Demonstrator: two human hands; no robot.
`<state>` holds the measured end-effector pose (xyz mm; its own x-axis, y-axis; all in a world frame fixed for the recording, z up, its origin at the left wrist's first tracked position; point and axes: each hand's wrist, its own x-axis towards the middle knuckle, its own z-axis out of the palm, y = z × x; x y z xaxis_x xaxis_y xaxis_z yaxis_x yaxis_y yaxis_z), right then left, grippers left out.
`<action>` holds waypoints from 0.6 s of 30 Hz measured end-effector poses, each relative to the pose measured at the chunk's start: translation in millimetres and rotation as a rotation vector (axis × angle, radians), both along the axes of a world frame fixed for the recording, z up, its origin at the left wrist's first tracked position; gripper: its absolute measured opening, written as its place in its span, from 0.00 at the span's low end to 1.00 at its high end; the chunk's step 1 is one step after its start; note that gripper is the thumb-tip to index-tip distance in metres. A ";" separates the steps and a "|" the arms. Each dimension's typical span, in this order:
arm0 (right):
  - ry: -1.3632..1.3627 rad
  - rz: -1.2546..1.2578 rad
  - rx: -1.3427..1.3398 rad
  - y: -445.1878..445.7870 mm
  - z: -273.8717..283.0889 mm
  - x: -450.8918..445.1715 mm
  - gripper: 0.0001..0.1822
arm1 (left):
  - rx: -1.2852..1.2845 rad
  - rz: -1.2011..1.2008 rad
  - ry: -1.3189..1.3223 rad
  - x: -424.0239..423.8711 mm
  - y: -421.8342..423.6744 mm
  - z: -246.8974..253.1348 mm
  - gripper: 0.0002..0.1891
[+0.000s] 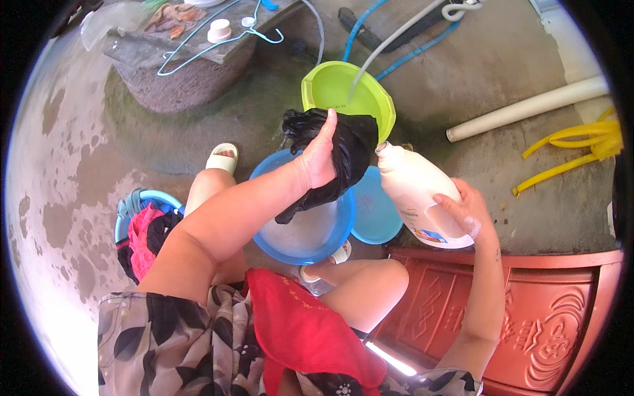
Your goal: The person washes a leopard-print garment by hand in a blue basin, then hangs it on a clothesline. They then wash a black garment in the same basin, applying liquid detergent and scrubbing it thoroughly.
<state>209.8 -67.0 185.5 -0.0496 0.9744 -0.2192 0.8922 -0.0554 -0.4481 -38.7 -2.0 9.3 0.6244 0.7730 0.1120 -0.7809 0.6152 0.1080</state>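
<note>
My left hand (pixel 319 161) holds up a bunched black cloth (pixel 354 148), its thumb raised, above a blue basin (pixel 302 252) with cloudy, whitish liquid. My right hand (pixel 465 210) grips a large white plastic bottle (pixel 416 193) by its handle side; the bottle tilts, its uncapped mouth towards the black cloth. Some foam clings to my right wrist. No stream from the mouth can be made out. Beyond the cloth stands a yellow-green basin (pixel 346 81) with a grey hose (pixel 391 37) leading into it. A lighter blue basin (pixel 376 213) sits beside the first, partly under the bottle.
At left is a blue basket (pixel 163 195) of pink and dark clothes (pixel 143 227). A stone slab (pixel 138 47) carries a blue wire hanger (pixel 198 49) and a white cap (pixel 219 30). A white pipe (pixel 525 109), yellow hose (pixel 569 168) and red embossed panel (pixel 495 317) lie right.
</note>
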 end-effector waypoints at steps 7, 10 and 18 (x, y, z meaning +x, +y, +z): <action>-0.223 0.134 -0.012 18.7 20.2 -33.4 0.27 | -0.028 0.044 0.002 -6.1 -3.4 5.2 0.41; -0.255 0.155 -0.006 21.4 22.4 -39.6 0.26 | -0.041 0.042 -0.021 -4.4 -2.1 3.3 0.40; -0.377 0.198 -0.015 26.5 27.0 -49.1 0.27 | -0.026 0.055 0.005 -6.3 -7.8 14.0 0.40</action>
<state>160.7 -40.5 212.5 -0.1497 0.9507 -0.2715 0.9875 0.1300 -0.0894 -45.0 -9.8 23.3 0.5816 0.8087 0.0886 -0.8130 0.5741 0.0969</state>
